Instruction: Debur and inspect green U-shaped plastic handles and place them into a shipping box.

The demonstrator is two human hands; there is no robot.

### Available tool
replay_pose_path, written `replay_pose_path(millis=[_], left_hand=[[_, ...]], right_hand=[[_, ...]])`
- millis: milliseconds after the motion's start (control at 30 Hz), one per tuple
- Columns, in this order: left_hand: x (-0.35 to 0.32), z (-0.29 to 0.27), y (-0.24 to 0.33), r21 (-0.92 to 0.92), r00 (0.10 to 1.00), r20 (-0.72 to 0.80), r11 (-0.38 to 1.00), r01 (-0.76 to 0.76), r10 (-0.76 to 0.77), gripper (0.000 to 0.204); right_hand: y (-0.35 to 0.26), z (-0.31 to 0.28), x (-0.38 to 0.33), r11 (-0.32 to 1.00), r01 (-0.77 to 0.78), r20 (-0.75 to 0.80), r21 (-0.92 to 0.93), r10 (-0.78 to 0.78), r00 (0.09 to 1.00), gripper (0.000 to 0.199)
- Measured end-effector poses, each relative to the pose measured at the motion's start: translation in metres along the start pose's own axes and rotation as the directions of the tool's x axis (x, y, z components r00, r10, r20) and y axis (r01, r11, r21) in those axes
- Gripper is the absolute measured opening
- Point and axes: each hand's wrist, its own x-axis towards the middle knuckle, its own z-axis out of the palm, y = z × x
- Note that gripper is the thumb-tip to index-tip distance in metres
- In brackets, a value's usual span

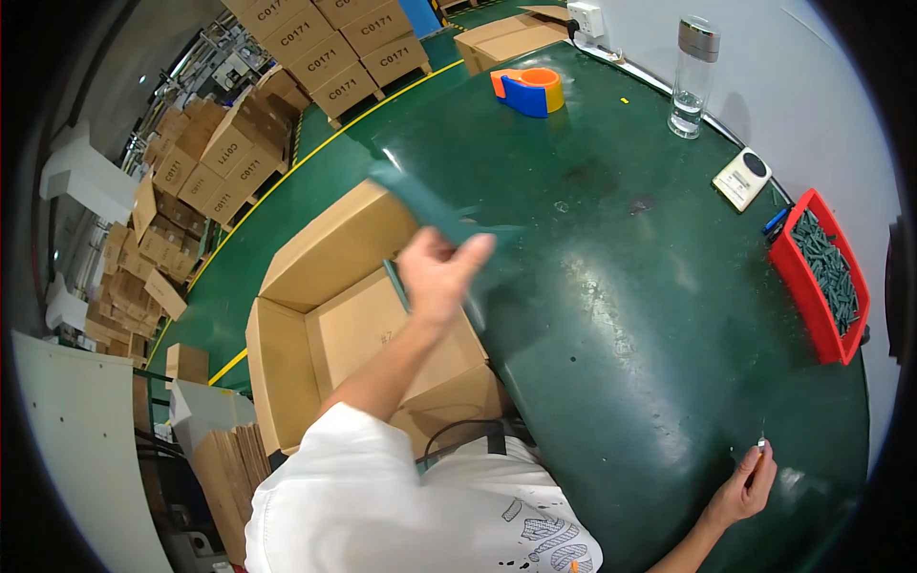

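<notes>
My left hand point(441, 277) is above the open cardboard box point(282, 353), fingers curled and thumb out. It grips a long dark-green piece point(420, 199), smeared by motion, so its exact kind does not show. Over the green table's near right part, my right hand point(748, 489) is closed in a pinch on a small thin tool point(761, 445) with a white collar and a fine pointed tip. Most of that tool is hidden by the fingers. Inside the box the bare cardboard bottom shows, partly covered by my left forearm.
On the green table point(611, 382) stand a red bin point(802, 296) of small dark-green pieces, a clear bottle point(692, 81), a white device point(742, 179) and an orange-and-blue tape dispenser point(531, 92). A blue pen point(776, 221) lies beside the bin. Stacked cartons point(334, 57) stand beyond.
</notes>
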Motion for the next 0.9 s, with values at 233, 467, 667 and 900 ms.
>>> replay_pose_path(millis=[233, 467, 667, 900], left_hand=[[0.006, -0.149, -0.081, 0.329, 0.811, -0.446, 0.773, 0.542, -0.379, 0.01], [-0.014, -0.171, -0.154, 0.631, 0.679, -0.49, 0.315, 0.709, -0.547, 0.013], [0.007, -0.17, -0.206, 0.735, 0.756, -0.402, 0.31, 0.603, -0.517, 0.027], [0.014, -0.194, -0.251, 0.806, 0.846, -0.405, 0.302, 0.509, -0.347, 0.037]], right_hand=[[0.007, 0.001, -0.001, 0.998, 0.014, 0.05, -0.068, -0.011, 0.999, 0.023], [0.01, 0.002, -0.001, 0.997, -0.002, 0.055, -0.072, 0.006, 0.998, 0.023], [0.009, 0.002, -0.001, 0.995, -0.001, 0.044, -0.103, 0.006, 0.999, 0.022], [0.0, 0.008, 0.001, 0.998, -0.02, 0.008, -0.058, 0.02, 1.0, 0.019]])
